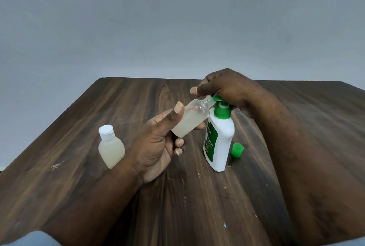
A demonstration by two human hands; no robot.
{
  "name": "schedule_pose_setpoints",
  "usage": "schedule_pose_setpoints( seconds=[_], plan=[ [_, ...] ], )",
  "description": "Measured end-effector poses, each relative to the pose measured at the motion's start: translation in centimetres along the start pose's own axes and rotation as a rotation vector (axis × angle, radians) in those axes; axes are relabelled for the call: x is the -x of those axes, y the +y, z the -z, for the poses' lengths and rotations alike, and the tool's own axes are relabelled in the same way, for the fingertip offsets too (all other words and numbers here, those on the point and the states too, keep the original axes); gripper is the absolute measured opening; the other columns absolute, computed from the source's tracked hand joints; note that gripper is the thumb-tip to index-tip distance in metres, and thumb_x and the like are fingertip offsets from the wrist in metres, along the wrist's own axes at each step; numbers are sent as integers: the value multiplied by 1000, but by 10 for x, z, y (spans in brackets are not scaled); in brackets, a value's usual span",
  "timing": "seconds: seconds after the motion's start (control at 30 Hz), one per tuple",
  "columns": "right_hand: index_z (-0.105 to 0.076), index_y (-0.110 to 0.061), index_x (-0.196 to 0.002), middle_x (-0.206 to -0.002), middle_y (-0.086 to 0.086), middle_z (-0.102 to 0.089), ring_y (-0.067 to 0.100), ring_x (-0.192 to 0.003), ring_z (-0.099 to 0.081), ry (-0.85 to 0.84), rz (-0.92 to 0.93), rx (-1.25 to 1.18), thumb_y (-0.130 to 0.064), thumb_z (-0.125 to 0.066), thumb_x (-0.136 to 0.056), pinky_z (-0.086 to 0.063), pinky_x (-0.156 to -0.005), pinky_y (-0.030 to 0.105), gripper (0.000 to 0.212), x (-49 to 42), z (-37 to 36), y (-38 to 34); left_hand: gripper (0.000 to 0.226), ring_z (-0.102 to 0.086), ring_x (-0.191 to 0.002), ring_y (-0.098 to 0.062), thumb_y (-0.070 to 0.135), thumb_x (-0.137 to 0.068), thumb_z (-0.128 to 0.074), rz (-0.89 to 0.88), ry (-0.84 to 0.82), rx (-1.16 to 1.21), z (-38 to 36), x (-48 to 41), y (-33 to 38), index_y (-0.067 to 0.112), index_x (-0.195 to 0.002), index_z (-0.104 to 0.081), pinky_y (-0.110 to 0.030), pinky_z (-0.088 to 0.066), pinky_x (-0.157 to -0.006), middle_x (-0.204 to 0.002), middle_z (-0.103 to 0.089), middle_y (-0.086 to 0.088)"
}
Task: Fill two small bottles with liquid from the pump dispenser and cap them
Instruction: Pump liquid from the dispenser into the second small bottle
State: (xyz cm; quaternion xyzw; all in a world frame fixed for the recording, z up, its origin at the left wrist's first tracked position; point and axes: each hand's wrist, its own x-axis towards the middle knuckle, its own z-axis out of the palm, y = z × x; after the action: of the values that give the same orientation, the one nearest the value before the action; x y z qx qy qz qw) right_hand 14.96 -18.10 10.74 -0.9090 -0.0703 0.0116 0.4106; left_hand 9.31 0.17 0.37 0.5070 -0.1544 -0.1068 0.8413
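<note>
Holding the open bottle [192,120] tilted in our left hand [158,147], its threaded mouth right at the dispenser [219,143] spout, we judge it light, thin-walled and probably slick with soap. So the fingers [179,143] curled round its lower body, thumb along the top, should grip gently rather than squeeze. Our right hand [227,87] curls over the pump head as if pressing it; on the bench [118,196] a capped bottle [111,150] stands near the left wrist and a green cap [237,150] sits just beside the dispenser, neither blocking the fill.
</note>
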Motion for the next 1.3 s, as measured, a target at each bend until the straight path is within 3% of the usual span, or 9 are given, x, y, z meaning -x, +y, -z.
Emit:
schedule_pose_setpoints(
  seconds=[0.13,0.27,0.5,0.63,0.8,0.93,1.03,1.3],
  plan=[
    [-75,-3,-98,-105,15,-76,23,-82,-62,11,-2,-17,-34,-79,-88,-52,-77,39,33,-1,1,1,47,-43,-55,-7,56,-81,-69,15,-12,4,1,0,0,23,-113,-79,-20,-40,-46,-109,-74,-20],
    [-74,-4,-94,-82,5,-68,17,-72,-58,23,-5,-42,-33,-79,-89,-49,-68,31,30,1,3,-1,45,-43,-53,-6,56,-79,-69,11,-8,-3,-1,1,1,24,-109,-81,-19,-39,-45,-106,-75,-19],
    [-75,-11,-86,-95,13,-75,22,-79,-61,8,-13,-45,-33,-81,-87,-51,-74,37,23,0,1,0,44,-44,-53,-6,55,-83,-67,8,-4,-1,-1,2,2,24,-111,-80,-19,-40,-45,-107,-75,-20],
    [-74,-2,-96,-85,8,-68,20,-76,-57,15,-11,-44,-34,-82,-85,-48,-73,37,35,0,0,1,45,-44,-52,-5,56,-79,-69,6,0,-12,-2,2,2,26,-109,-81,-18,-40,-44,-104,-76,-18],
    [-72,0,-95,-79,5,-65,18,-70,-57,33,-4,-56,-30,-79,-89,-49,-66,32,31,0,4,0,49,-45,-53,-6,56,-79,-70,19,2,4,0,1,1,22,-113,-79,-19,-42,-45,-107,-75,-20],
    [-72,-10,-81,-75,5,-68,16,-68,-59,22,-17,-60,-30,-81,-87,-50,-65,30,23,1,3,-1,43,-45,-53,-5,56,-83,-68,12,-6,-6,0,1,2,25,-110,-80,-18,-42,-46,-106,-76,-18],
    [-75,-6,-90,-94,15,-74,20,-76,-60,6,-21,-53,-32,-82,-86,-51,-72,34,27,1,1,0,40,-44,-53,-5,55,-87,-66,16,-9,-11,-1,2,3,25,-110,-80,-18,-42,-46,-106,-76,-18],
    [-72,-4,-88,-82,6,-66,19,-72,-58,17,-7,-52,-34,-80,-87,-49,-70,33,31,2,2,-1,49,-47,-52,-7,54,-82,-70,25,25,10,2,0,-1,19,-115,-78,-18,-44,-44,-108,-75,-22]
  ],
)
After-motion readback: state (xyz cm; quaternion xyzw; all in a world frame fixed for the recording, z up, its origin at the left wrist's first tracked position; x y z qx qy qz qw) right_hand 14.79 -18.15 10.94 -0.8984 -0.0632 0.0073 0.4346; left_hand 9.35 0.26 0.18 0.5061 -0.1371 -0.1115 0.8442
